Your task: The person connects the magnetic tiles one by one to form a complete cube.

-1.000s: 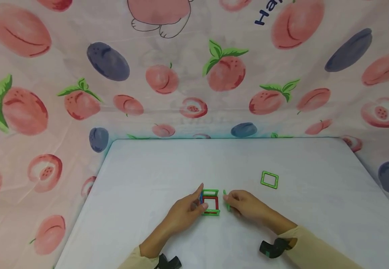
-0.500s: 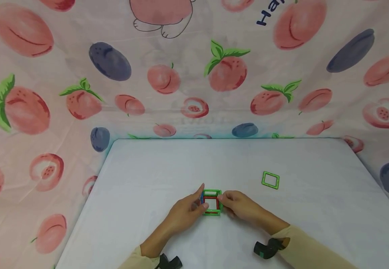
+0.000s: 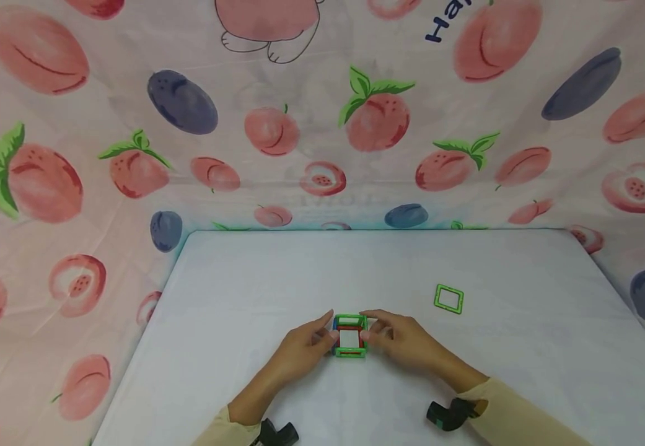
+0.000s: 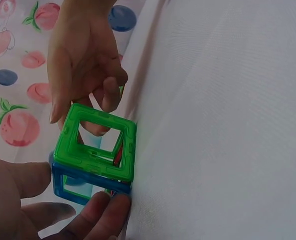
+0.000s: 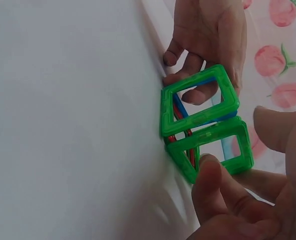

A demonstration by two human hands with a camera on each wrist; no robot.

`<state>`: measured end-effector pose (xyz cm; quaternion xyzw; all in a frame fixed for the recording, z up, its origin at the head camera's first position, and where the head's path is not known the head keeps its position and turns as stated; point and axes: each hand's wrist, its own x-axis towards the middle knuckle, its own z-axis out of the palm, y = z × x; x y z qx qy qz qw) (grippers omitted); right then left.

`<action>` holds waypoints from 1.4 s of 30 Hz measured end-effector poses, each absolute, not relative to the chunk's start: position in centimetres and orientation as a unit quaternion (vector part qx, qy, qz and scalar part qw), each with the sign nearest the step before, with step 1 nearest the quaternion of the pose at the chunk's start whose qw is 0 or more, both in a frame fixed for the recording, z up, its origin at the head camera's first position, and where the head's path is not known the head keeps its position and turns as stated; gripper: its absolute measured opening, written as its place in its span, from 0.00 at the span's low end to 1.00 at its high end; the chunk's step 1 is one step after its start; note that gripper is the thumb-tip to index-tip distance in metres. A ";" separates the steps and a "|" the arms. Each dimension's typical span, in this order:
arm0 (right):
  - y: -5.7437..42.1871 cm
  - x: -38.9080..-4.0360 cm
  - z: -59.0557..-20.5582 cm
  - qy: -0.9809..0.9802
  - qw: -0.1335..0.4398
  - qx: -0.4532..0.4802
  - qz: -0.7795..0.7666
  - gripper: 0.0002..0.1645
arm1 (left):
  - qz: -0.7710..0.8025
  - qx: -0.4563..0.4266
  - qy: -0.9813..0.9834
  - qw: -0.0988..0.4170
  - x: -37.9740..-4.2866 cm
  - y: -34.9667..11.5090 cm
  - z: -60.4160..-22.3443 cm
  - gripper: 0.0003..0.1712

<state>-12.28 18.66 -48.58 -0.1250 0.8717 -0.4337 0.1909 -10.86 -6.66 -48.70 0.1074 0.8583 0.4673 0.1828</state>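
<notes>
- Green, blue and red, plastic by the look: one box of square frame panels, below the centre of the head view, standing on the white table, top uncovered.
- Step in hand, as I judge it: squaring up the side walls. Best done with light, equal pressure from both sides, fingers low enough that no wall leans inward.
- Corner to mind: where the right-hand green panel meets its green neighbour, mid-right in the right wrist view. I would align those edges along their full length before easing off; a hard push could fold the wall in.
- Left hand, one: thumb and fingers parted slightly, holding the blue panel by its edges.
- Right hand, one: fingers bent, lightly gripping the right-hand green panel; in the right wrist view I cannot tell whether the uppermost digit makes contact.
- Loose green square, one: lying flat, right of centre in the head view, well apart from both hands.
</notes>
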 end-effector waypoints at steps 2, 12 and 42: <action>18.7 -12.0 -48.7 0.871 0.186 -0.148 -0.429 0.33 | 0.470 0.106 0.857 0.184 -10.8 -6.7 -48.7 0.32; 18.8 -11.7 -48.8 0.871 0.167 -0.190 -0.421 0.36 | 0.473 0.098 0.853 0.195 -10.8 -6.8 -48.7 0.31; 19.1 -12.0 -48.7 0.885 0.148 -0.216 -0.384 0.38 | 0.449 0.138 0.862 0.189 -11.0 -7.0 -48.5 0.38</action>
